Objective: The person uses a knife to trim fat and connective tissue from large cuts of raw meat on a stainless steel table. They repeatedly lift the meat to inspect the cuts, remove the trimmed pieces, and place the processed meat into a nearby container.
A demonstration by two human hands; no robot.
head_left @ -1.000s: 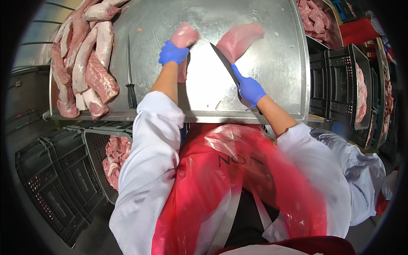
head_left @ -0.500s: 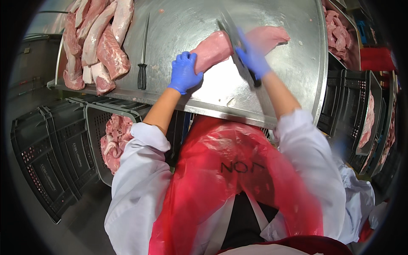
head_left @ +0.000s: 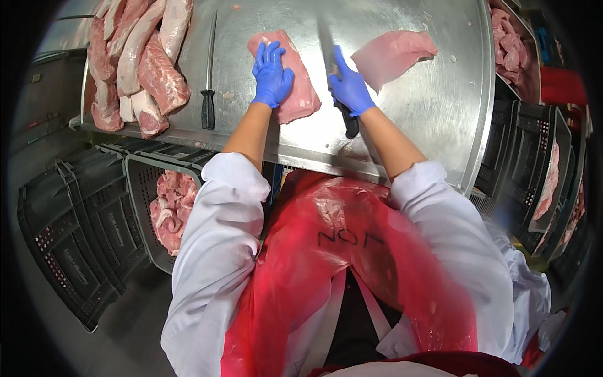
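Note:
My left hand [head_left: 272, 76], in a blue glove, lies with fingers stretched out on a long pink piece of meat [head_left: 301, 94] on the steel table. My right hand [head_left: 352, 91], gloved the same way, grips the black handle of a knife [head_left: 326, 41]. Its blade points away from me, blurred by motion, and stands between the two meat pieces without touching either. To the right of the knife a second, flatter piece of meat [head_left: 394, 56] lies on the steel.
A sharpening steel [head_left: 208, 100] lies left of my left hand. Beyond it several long meat cuts [head_left: 147, 69] are heaped on the table [head_left: 440, 125]. A grey crate of trimmings [head_left: 139, 207] stands below left. A metal tub [head_left: 531, 63] and dark crates [head_left: 515, 163] holding meat are at right.
The left piece of meat has turned from slanting sideways to lying more lengthwise, and my left hand now rests flat on it. My right hand and the knife have moved left, off the right piece.

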